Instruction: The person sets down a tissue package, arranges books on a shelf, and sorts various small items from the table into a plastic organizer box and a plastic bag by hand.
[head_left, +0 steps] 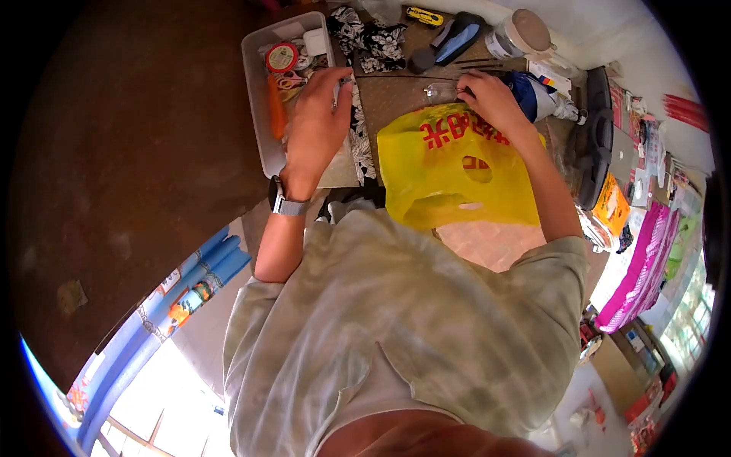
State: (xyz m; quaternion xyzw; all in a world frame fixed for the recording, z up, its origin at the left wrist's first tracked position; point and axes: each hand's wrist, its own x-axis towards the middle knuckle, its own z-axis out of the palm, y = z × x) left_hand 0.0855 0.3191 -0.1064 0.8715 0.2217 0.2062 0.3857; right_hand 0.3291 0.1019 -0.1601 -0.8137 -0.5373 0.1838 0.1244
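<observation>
My left hand, with a watch on its wrist, is over the right rim of the clear plastic bin. Its fingers are curled, and a small greyish thing shows by the thumb, too small to name. My right hand pinches one end of a small clear jar lying on its side; the fingers partly cover it. Just below that hand a yellow plastic bag with red lettering is spread out. In the bin are a red round tin, scissors and an orange-handled tool.
Black-and-white floral cloth lies beside the bin. Farther back are a yellow box cutter, a blue-and-black tool and a lidded tub. A dark case stands at the right. Brown tabletop stretches left.
</observation>
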